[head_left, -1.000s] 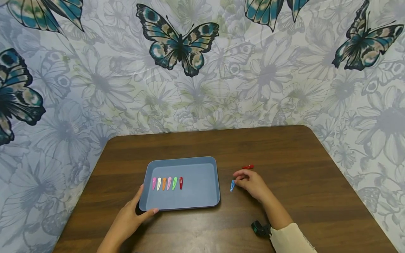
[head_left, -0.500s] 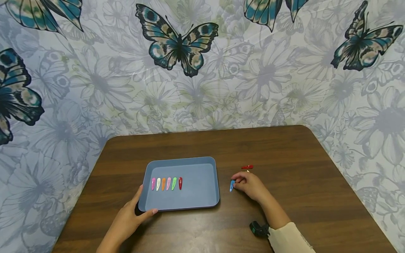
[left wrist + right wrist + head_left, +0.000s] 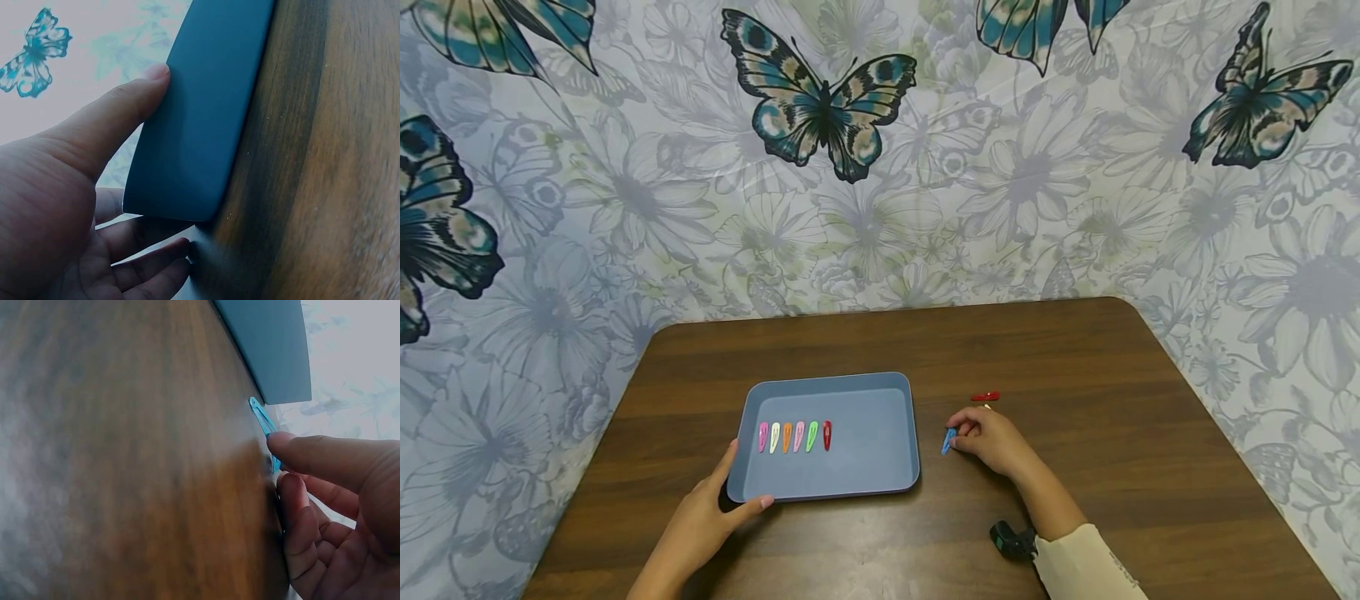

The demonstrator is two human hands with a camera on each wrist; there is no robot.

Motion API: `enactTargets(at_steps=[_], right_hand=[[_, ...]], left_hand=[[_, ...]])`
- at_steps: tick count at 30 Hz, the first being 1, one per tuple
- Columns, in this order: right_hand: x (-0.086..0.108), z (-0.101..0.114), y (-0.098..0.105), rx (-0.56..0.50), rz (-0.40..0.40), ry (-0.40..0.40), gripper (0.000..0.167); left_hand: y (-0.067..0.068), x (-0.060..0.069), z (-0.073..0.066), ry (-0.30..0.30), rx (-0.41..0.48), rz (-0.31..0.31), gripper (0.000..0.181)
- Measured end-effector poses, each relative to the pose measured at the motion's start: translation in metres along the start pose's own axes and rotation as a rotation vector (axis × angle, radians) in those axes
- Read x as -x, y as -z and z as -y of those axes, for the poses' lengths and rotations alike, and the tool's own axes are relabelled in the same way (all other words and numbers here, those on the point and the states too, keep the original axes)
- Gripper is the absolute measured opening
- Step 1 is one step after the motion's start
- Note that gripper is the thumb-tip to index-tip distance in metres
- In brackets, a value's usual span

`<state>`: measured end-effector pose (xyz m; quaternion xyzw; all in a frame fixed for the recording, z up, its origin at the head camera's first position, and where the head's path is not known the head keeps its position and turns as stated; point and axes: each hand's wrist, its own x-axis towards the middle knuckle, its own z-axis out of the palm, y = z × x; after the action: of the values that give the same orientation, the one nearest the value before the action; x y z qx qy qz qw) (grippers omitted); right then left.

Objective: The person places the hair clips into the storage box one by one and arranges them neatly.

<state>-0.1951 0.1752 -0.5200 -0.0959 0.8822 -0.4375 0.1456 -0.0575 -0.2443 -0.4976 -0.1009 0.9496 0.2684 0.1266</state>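
A blue snap hair clip (image 3: 948, 442) is pinched between the thumb and fingers of my right hand (image 3: 992, 440), to the right of the tray. In the right wrist view, one end of this clip (image 3: 261, 415) sticks out past the thumb. My left hand (image 3: 702, 506) holds the near left corner of the blue-grey tray (image 3: 872, 467). Its thumb (image 3: 128, 100) lies against the tray's front wall and its fingers are at the left side. Inside the tray, several hair clips stand in a row, from a pink clip (image 3: 763, 437) to a dark red clip (image 3: 827, 435).
A red hair clip (image 3: 985, 397) lies on the wooden table (image 3: 1075, 358) beyond my right hand. Just behind the knuckles shows a small pale tip (image 3: 987, 407), mostly hidden. A black wrist device (image 3: 1012, 542) is by the right sleeve. Butterfly-patterned cloth (image 3: 880, 242) hangs behind the table.
My right fingers have closed on the blue hair clip, which has tilted slightly and shifted a little. The pale tip behind the hand has come into sight. My left hand and the tray look unchanged.
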Motion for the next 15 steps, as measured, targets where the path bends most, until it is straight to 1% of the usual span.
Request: enactTargets(at_steps=[3,8,15], right_hand=[[0.0004,-0.0004,0.0005,0.015,-0.010,-0.015,0.010],[0.0003,-0.0012,0.0007,0.026,-0.010,-0.019,0.010],[0.0017,-0.0013,0.0028,-0.038,0.015,-0.026,0.008]], left_hand=[[0.0003,0.0000,-0.0003,0.003,-0.001,0.001,0.119],[0.0002,0.0003,0.0001,0.001,-0.003,-0.001,0.119],[0.0002,0.0005,0.0006,0.003,-0.002,0.003,0.119]])
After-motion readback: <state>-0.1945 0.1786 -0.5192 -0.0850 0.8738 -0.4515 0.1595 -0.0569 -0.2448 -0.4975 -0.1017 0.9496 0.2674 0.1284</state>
